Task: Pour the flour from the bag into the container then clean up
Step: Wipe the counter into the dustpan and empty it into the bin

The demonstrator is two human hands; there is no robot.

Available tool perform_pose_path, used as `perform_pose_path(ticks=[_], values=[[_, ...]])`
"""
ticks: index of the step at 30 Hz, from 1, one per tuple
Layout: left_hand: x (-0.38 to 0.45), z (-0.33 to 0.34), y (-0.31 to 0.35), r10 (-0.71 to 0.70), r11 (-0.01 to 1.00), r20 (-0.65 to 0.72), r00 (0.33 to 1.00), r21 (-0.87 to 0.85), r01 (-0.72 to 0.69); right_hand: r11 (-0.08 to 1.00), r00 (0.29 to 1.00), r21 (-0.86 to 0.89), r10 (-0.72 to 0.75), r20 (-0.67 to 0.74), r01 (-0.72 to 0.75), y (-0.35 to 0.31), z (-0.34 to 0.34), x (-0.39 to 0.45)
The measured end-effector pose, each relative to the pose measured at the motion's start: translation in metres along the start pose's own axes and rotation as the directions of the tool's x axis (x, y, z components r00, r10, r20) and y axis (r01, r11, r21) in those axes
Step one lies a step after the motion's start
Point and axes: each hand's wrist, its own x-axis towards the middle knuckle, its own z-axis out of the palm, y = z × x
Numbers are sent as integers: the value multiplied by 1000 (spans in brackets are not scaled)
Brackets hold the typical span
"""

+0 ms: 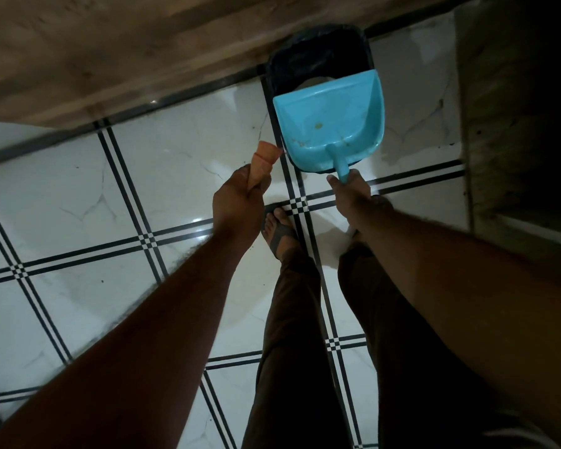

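Note:
My right hand (350, 192) grips the handle of a light blue dustpan (331, 118). The pan is tipped forward, its front lip over the mouth of a dark bin (318, 56) that stands on the floor against the wall. The pan's inside shows only a few small brown specks. My left hand (238, 202) holds the orange handle of a brush (263, 162), just left of the dustpan; the bristles are hidden. No flour bag or container is in sight.
White floor tiles (162, 176) with black double lines lie underfoot. A brown wall or cabinet base (117, 53) runs across the top. A dark structure (512, 124) stands at the right. My sandalled foot (279, 231) and legs are below the hands.

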Motion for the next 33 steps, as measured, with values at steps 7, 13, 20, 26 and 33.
perform_pose_path(ticks=[7,13,20,26,33], values=[[-14,4,9,-10,1000,-17,1000,-18,9,959,982,-233,180,51,-163,-14,-12,0],[-66,-23,58,15,983,-21,1000,-180,-19,955,987,-255,132,-92,-152,-24,-60,-63],[-142,-59,217,-94,765,220,971,-608,212,659,858,729,-256,446,-183,-112,-199,-208],[-202,-55,390,234,761,252,939,-649,-16,515,921,849,-376,98,120,-140,-382,-310],[-280,-17,537,549,827,359,755,-365,-428,475,904,770,-202,-376,427,-101,-548,-386]])
